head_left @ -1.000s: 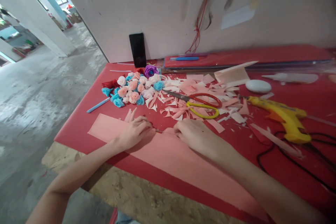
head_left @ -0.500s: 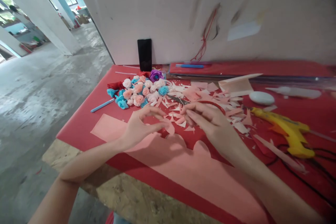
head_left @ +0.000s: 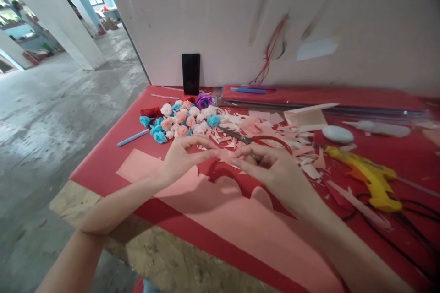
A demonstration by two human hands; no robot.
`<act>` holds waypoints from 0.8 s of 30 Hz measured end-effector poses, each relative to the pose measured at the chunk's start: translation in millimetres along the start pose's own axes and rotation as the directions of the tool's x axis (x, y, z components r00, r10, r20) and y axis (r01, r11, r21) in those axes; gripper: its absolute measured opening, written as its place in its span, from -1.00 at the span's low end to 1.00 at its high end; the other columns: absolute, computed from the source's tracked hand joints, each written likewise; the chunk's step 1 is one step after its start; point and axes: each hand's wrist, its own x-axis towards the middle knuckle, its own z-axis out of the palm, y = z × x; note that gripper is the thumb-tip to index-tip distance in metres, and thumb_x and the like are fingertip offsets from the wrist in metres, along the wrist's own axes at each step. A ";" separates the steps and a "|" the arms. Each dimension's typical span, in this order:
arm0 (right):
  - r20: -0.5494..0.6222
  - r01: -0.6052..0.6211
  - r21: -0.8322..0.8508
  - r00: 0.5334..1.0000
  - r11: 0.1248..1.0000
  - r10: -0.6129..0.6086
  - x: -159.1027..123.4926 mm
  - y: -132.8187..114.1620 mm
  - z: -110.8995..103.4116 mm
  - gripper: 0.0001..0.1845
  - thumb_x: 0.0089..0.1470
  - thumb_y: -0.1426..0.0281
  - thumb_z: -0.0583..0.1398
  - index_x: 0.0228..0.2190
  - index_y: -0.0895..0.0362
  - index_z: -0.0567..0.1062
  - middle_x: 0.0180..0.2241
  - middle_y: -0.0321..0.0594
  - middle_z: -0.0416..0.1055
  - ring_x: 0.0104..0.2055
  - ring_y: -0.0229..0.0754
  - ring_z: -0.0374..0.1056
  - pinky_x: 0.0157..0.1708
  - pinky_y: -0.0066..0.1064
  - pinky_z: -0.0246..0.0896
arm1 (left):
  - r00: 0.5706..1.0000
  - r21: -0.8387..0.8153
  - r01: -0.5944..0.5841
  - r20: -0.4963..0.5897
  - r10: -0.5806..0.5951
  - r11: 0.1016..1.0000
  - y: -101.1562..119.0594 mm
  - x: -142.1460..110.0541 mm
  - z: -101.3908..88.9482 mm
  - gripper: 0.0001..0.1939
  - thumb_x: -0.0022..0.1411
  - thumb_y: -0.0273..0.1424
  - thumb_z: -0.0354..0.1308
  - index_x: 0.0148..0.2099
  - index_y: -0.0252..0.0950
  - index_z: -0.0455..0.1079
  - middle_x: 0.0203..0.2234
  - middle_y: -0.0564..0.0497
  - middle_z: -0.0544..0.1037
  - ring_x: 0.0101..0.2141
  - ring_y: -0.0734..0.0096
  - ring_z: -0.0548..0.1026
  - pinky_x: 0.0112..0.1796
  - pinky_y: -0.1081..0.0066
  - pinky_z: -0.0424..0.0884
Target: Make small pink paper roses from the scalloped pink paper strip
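Observation:
A small pink paper petal [head_left: 226, 155] is stretched between my two hands, above the table. My left hand [head_left: 187, 154] pinches its left end between thumb and fingertips. My right hand [head_left: 266, 167] grips the other end, its fingers curled and partly hiding the paper. Beneath both hands lies a long pink paper strip [head_left: 240, 224] with a scalloped upper edge. Red-handled scissors [head_left: 271, 139] rest on the paper scraps [head_left: 302, 139] just behind my right hand.
Paper roses [head_left: 182, 121] in several colours are heaped at the back left, by a blue pen [head_left: 133, 138]. A black phone [head_left: 191, 74] leans on the white wall. On the right lie a yellow glue gun [head_left: 367, 176] with a black cord and a white oval object [head_left: 338, 134].
My right hand has come left to meet my left hand, and its fingers have closed on the petal. Earlier only the left hand held it. The view has shifted slightly.

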 end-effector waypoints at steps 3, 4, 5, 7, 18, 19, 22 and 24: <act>0.063 -0.028 -0.003 0.998 1.000 0.028 4.2 5.7 0.3 -0.75 -0.14 0.20 0.19 -0.58 0.14 0.45 -0.77 -0.48 -0.05 -0.72 -0.41 -0.15 -0.68 -0.46 -0.30 | 0.998 0.165 0.047 0.039 -0.054 0.985 -13.7 2.1 -12.6 -0.85 0.10 -0.30 0.21 -0.40 -0.28 0.47 -0.39 0.01 0.57 -0.32 0.42 0.49 -0.22 0.41 0.38; 0.086 -0.037 -0.005 0.996 0.999 0.037 6.0 8.3 0.5 -0.74 -0.14 0.19 0.19 -0.58 0.14 0.45 -0.77 -0.48 -0.04 -0.73 -0.41 -0.13 -0.68 -0.46 -0.29 | 0.994 0.199 0.057 0.079 -0.074 0.978 -20.9 2.4 -15.8 -0.87 0.07 -0.33 0.23 -0.42 -0.28 0.48 -0.42 0.02 0.57 -0.34 0.41 0.49 -0.23 0.41 0.37; 0.102 -0.043 -0.007 0.994 0.999 0.044 7.9 11.0 0.7 -0.73 -0.14 0.18 0.19 -0.58 0.15 0.45 -0.77 -0.47 -0.02 -0.72 -0.41 -0.10 -0.68 -0.46 -0.27 | 0.987 0.230 0.062 0.128 -0.093 0.971 -29.1 2.2 -18.2 -0.89 0.05 -0.35 0.25 -0.46 -0.28 0.49 -0.47 0.03 0.56 -0.38 0.42 0.48 -0.26 0.42 0.37; 0.110 -0.046 -0.016 0.993 0.999 0.048 11.2 15.8 0.7 -0.73 -0.15 0.18 0.19 -0.57 0.15 0.45 -0.76 -0.46 0.01 -0.70 -0.40 -0.08 -0.66 -0.47 -0.25 | 0.969 0.299 0.067 0.206 -0.133 0.952 -46.3 0.1 -20.0 -0.91 0.00 -0.39 0.27 -0.50 -0.28 0.49 -0.53 0.04 0.55 -0.45 0.43 0.45 -0.34 0.43 0.35; 0.113 -0.027 -0.059 0.993 0.998 0.033 9.9 14.0 -1.2 -0.78 -0.16 0.24 0.19 -0.57 0.16 0.44 -0.76 -0.48 -0.01 -0.68 -0.39 -0.10 -0.66 -0.45 -0.25 | 0.933 0.487 -0.035 0.329 -0.146 0.873 -77.9 -9.1 -11.3 -0.96 0.06 -0.41 0.25 -0.43 -0.21 0.50 -0.42 0.12 0.60 -0.28 0.40 0.48 0.18 0.09 -0.08; 0.114 -0.024 -0.060 0.993 0.998 0.031 9.7 13.3 -1.5 -0.78 -0.15 0.25 0.19 -0.58 0.16 0.44 -0.76 -0.48 -0.01 -0.68 -0.40 -0.10 -0.66 -0.45 -0.24 | 0.931 0.490 -0.042 0.335 -0.144 0.870 -78.6 -9.2 -11.5 -0.97 0.07 -0.40 0.25 -0.42 -0.20 0.50 -0.41 0.13 0.60 -0.28 0.40 0.48 0.18 0.08 -0.09; 0.119 -0.015 -0.062 0.993 0.998 0.022 9.6 11.6 -2.3 -0.80 -0.14 0.26 0.19 -0.58 0.16 0.44 -0.77 -0.48 -0.02 -0.68 -0.40 -0.11 -0.66 -0.45 -0.25 | 0.925 0.491 -0.062 0.354 -0.134 0.869 -80.6 -9.8 -12.2 -0.97 0.09 -0.39 0.23 -0.39 -0.21 0.49 -0.38 0.12 0.60 -0.27 0.40 0.50 0.19 0.04 -0.15; 0.121 -0.010 -0.060 0.993 0.998 0.017 9.8 10.9 -2.7 -0.81 -0.14 0.27 0.19 -0.58 0.16 0.44 -0.77 -0.48 -0.02 -0.68 -0.40 -0.10 -0.66 -0.45 -0.26 | 0.921 0.488 -0.073 0.367 -0.128 0.870 -80.9 -10.0 -12.9 -0.96 0.09 -0.38 0.23 -0.38 -0.21 0.49 -0.37 0.11 0.60 -0.26 0.40 0.50 0.20 0.03 -0.17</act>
